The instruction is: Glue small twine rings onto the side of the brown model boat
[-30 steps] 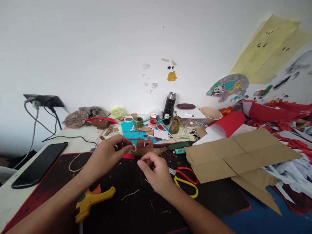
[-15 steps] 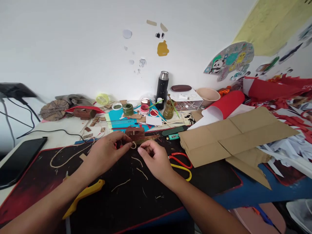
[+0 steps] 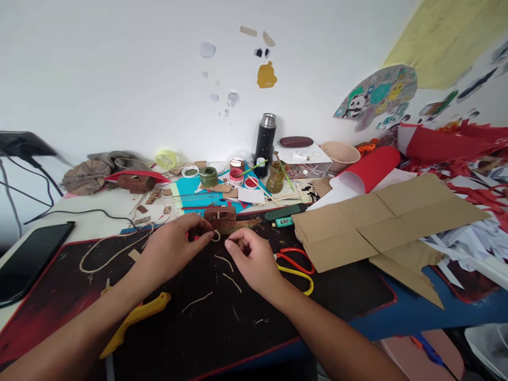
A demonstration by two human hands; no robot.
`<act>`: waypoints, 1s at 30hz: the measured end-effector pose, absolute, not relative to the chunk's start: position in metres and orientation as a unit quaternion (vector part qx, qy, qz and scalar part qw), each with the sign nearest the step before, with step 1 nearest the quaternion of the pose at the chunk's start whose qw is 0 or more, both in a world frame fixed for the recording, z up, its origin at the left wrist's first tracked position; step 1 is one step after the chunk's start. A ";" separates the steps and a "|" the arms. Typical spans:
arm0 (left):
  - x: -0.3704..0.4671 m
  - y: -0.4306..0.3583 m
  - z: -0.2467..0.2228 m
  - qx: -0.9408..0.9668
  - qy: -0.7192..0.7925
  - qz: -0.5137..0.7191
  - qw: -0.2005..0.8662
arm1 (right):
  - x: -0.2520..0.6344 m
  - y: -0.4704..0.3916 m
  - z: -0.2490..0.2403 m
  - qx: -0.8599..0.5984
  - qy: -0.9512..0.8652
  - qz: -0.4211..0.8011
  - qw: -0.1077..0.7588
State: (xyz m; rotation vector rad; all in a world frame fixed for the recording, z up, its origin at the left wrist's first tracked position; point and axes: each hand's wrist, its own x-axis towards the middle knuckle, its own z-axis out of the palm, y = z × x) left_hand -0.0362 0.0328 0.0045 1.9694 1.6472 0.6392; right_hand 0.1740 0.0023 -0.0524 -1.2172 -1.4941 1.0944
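My left hand (image 3: 172, 241) pinches a thin beige string, whose small loop (image 3: 216, 236) sticks out past the fingertips. Close by on the right, my right hand (image 3: 254, 259) has thumb and fingers pressed together; whatever is between them is too small to make out. A longer beige string (image 3: 92, 270) curves over the mat left of my left wrist. Just behind the hands lie a small brown piece (image 3: 219, 213) and a pointed brown strip (image 3: 238, 226). Several string scraps (image 3: 232, 282) are scattered on the black mat (image 3: 254, 333) below the hands.
Scissors with red and yellow handles (image 3: 297, 259) lie beside my right hand. A yellow-handled tool (image 3: 137, 320) is under my left forearm. Cardboard (image 3: 381, 222) covers the right side. Paint jars (image 3: 208, 178) and a black flask (image 3: 265, 140) stand behind; a phone (image 3: 34, 262) lies left.
Both hands keep nearly the same pose. The string loop at my left fingertips has shifted very slightly, and the camera view has moved a little.
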 end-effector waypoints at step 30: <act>-0.025 0.044 0.001 0.747 0.619 0.193 0.147 | 0.171 -0.013 -0.059 -0.512 -0.628 0.459 0.365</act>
